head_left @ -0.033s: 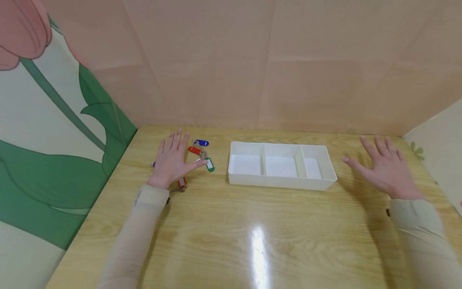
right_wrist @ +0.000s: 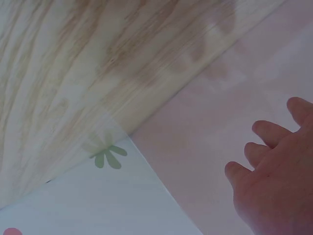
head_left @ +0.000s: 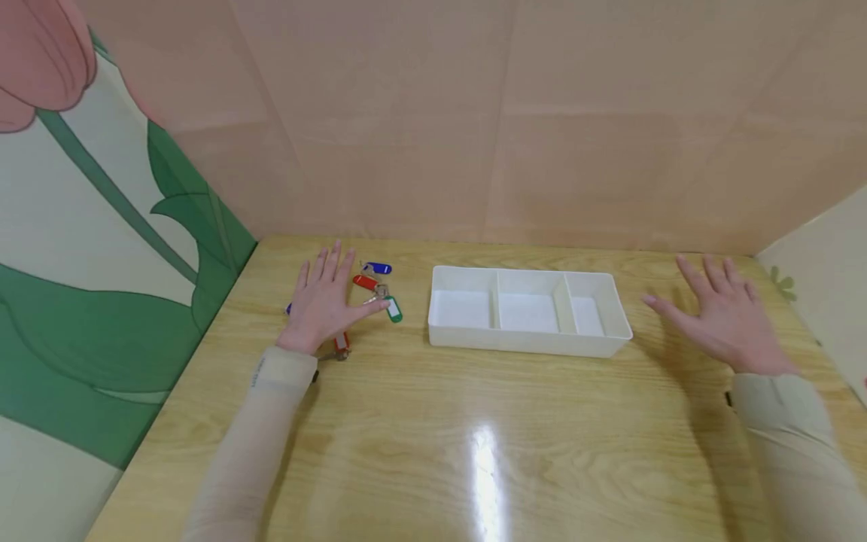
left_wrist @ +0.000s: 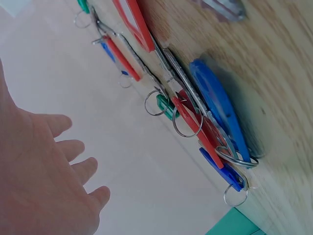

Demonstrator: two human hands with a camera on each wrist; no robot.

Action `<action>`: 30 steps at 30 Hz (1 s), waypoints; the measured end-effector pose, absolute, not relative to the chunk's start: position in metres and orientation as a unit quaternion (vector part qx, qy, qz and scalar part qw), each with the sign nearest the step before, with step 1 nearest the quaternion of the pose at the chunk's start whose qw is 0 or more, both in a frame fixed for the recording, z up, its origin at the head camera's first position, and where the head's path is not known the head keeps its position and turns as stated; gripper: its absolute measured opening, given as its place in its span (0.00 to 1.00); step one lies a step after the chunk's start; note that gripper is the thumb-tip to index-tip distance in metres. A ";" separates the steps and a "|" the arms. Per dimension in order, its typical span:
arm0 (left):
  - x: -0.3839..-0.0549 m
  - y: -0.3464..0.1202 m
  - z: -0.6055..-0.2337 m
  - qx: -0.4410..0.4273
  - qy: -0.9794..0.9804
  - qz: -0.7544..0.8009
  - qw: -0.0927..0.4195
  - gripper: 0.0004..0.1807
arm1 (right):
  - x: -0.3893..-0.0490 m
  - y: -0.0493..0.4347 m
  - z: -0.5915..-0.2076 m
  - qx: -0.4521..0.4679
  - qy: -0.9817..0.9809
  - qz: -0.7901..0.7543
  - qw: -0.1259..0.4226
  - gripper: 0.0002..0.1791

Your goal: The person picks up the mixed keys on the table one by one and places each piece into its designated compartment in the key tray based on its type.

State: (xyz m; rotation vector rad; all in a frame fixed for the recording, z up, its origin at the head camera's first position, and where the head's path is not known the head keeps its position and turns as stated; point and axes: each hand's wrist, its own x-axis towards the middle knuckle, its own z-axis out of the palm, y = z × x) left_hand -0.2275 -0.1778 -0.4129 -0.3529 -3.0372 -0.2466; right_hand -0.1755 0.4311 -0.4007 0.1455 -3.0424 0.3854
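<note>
My left hand (head_left: 320, 305) is spread flat above a scatter of keys with coloured tags at the left of the table, apart from them in the left wrist view. Beyond its thumb lie a blue key tag (head_left: 379, 268), a red key tag (head_left: 366, 282) and a green key tag (head_left: 394, 309). Another red key tag (head_left: 342, 343) shows near the wrist. The left wrist view shows several keys on rings, with a blue tag (left_wrist: 215, 98) nearest. Held off to the right of a white three-compartment box (head_left: 528, 341), my right hand (head_left: 734, 324) has straight fingers and holds nothing.
The white box stands mid-table on the wood-grain table (head_left: 406, 436). A pinkish wall (head_left: 501, 150) closes off the back edge. On the left is a wall panel with a painted flower (head_left: 101, 173); a pale wall (head_left: 826, 278) flanks the right.
</note>
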 end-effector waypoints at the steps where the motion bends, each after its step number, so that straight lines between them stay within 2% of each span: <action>1: -0.227 -0.178 -0.413 -0.115 -0.989 -0.081 0.037 0.67 | -0.175 0.431 -0.401 0.047 -0.990 0.126 0.036 0.51; 30: -0.217 -0.174 -0.405 -0.129 -0.987 -0.075 0.054 0.66 | -0.158 0.433 -0.403 0.049 -0.990 0.122 0.049 0.51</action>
